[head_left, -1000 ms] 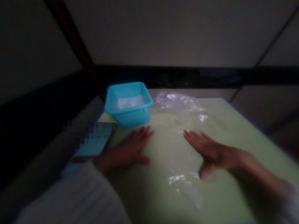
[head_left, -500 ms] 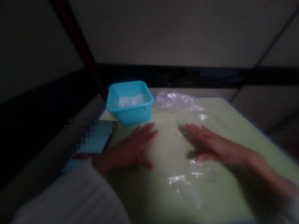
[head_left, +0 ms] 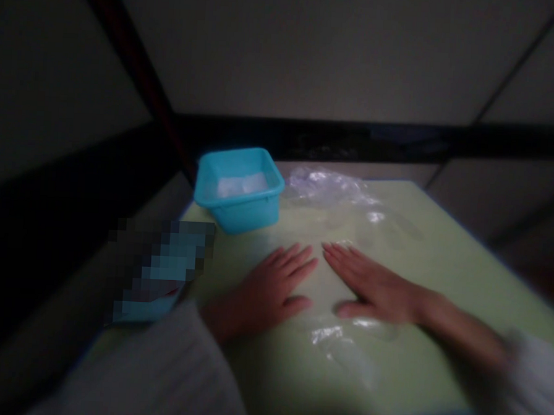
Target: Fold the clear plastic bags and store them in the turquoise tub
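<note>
1. Transparent plastic film (head_left: 324, 290): one piece, edges faint, on the tabletop in front of the wearer. Taken as the centre of the dial, 12 pointing away. Long axis runs roughly from 12 to between 5 and 6 o'clock; far end crumpled, near end wrinkled and glinting.
2. Left hand (head_left: 272, 291): at 9 o'clock, palm down, flat, fingers fanned towards 1 to 2 o'clock, thumb apart. Grasps nothing. Appears to rest at the film's left side; exact contact cannot be told.
3. Right hand (head_left: 377, 290): at 3 o'clock, palm down, flat, fingers close together towards 10 o'clock, thumb well out. Grasps nothing. Appears laid on the film, and reads as the nearer to its long axis. Fingertips near the left hand's, apart.
4. Turquoise tub (head_left: 249, 213): between 10 and 11 o'clock, upright, white contents within.
5. Flat object (head_left: 174, 258), partly pixelated: 9 o'clock, beyond the left hand.
6. Tabletop (head_left: 454, 272): pale yellow-green, blue-edged.
</note>
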Motion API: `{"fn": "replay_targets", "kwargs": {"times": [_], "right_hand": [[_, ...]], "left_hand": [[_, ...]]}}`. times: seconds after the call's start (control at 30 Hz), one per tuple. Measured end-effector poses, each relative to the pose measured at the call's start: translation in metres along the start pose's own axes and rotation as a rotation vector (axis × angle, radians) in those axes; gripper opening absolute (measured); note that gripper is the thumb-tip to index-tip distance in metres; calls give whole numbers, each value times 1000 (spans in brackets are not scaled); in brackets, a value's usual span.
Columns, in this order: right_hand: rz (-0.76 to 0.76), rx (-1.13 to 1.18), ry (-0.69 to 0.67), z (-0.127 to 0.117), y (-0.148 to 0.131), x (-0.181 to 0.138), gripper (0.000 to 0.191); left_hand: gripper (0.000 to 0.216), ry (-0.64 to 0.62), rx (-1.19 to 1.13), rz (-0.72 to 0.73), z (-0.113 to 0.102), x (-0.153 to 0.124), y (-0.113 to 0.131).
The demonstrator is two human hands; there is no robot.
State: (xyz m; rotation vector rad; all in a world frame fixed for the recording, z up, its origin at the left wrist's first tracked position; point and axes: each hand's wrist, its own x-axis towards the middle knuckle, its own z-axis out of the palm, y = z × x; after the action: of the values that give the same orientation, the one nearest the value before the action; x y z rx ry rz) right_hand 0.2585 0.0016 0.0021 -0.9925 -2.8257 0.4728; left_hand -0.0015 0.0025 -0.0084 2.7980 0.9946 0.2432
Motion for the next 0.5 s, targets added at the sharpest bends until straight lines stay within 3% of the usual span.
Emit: {"fn": "replay_targets", "kwargs": {"times": [0.3,0.5], "right_hand": [[-10,11,-41,-6,-2,-1,91],[-20,4,127,-11,-4,3,78]], "left_hand": [[71,30,23,-73,3,-2,0],[73,21,36,-37,2,-7,22]]}}
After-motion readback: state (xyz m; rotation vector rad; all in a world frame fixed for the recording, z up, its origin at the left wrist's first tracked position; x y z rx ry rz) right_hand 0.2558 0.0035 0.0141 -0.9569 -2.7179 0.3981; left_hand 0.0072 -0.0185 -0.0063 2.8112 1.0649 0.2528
